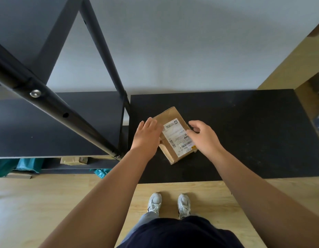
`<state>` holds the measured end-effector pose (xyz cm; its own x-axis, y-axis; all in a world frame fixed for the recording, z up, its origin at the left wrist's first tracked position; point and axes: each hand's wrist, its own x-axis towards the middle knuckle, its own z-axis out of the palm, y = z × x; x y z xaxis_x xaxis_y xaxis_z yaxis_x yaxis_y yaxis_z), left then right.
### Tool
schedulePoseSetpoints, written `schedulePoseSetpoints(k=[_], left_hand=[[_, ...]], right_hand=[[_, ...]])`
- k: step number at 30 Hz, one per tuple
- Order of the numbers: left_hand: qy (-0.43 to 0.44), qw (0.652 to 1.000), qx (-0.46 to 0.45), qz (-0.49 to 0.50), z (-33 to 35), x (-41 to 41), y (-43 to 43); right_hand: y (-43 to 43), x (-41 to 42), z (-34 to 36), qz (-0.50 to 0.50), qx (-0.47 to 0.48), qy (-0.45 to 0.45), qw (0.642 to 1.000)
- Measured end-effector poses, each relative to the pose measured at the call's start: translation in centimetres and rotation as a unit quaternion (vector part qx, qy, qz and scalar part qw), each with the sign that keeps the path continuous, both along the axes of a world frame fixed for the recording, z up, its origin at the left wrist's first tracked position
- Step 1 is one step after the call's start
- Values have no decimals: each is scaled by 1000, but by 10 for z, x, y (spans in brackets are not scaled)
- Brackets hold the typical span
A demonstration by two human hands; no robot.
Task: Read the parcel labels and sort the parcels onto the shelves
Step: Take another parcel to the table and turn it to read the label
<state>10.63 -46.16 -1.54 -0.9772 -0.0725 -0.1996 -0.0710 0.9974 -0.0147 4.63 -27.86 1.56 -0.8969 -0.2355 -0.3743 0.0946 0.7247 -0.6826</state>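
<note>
A: Can you read the white label [178, 136] on the box [173, 133]?

B: Not much. It is turned away from us, so the words are upside down. I think I see "H294" in the middle.

A: What about the rest?

B: There are barcodes and a small round logo near the top. The other print is too small and blurry.

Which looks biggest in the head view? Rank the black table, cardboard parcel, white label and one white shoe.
1. black table
2. cardboard parcel
3. white label and white shoe: look similar, and the shoe lies farther from the camera, so unranked.
</note>
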Motion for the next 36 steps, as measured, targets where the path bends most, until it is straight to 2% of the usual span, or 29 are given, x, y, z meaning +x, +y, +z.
schedulePoseSetpoints(k=[5,9,18,24,26,29,33,36], left_hand=[[16,998,28,61,-2,0,9],[10,996,20,86,3,7,19],[51,993,87,68,-1,30,35],[73,984,134,96,3,23,34],[68,977,144,141,6,13,26],[4,974,160,160,5,9,19],[-11,976,157,153,4,15,22],[0,977,147,153,3,22,34]], right_hand=[[5,14,-1,-6,26,70,997],[8,29,-12,36,57,116,991],[11,34,-30,130,136,145,971],[25,22,-29,177,143,157,961],[26,20,-28,174,135,145,965],[24,25,-25,155,117,139,971],[26,40,-30,38,95,157,982],[28,48,-37,-8,100,79,992]])
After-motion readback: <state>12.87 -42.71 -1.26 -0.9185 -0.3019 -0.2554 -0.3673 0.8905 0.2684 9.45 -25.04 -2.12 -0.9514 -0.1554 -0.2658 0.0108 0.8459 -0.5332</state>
